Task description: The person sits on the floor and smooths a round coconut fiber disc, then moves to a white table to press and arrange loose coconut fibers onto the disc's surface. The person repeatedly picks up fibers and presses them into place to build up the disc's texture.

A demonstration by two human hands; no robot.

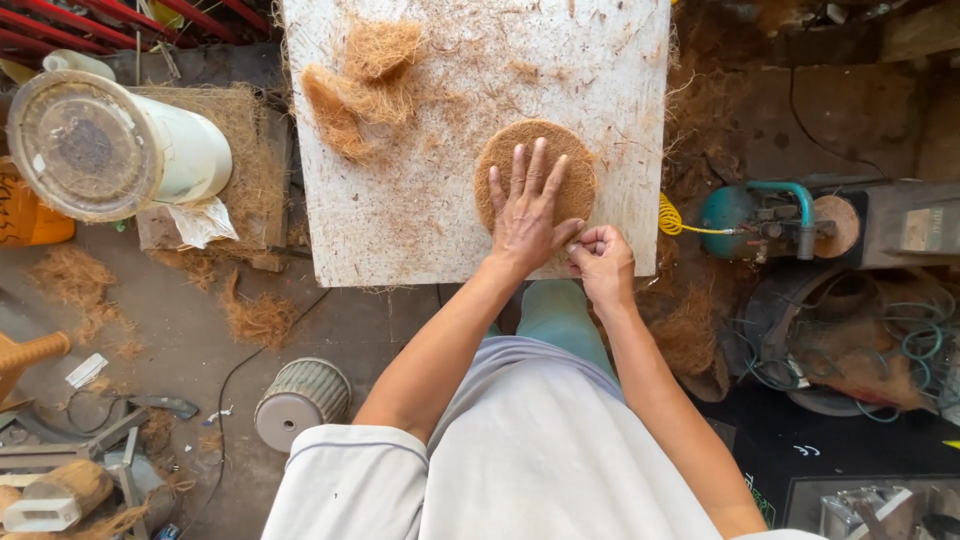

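Observation:
A round brown coir-fibre disc (563, 150) lies on a worn white board (440, 220). My left hand (527, 212) rests flat on the disc, fingers spread, pressing it down. Just to its right, my right hand (601, 262) is at the board's near edge by the disc's rim, fingers curled and pinched together; what they pinch is too small to tell. A loose clump of coir fibre (358, 80) sits at the board's far left.
A white plastic bucket with a clear lid (110, 150) stands to the left. A small ribbed cylinder (298, 400) and scattered fibre lie on the floor. To the right are a teal compressor (770, 215) with a yellow coiled hose (672, 220), and tangled hoses.

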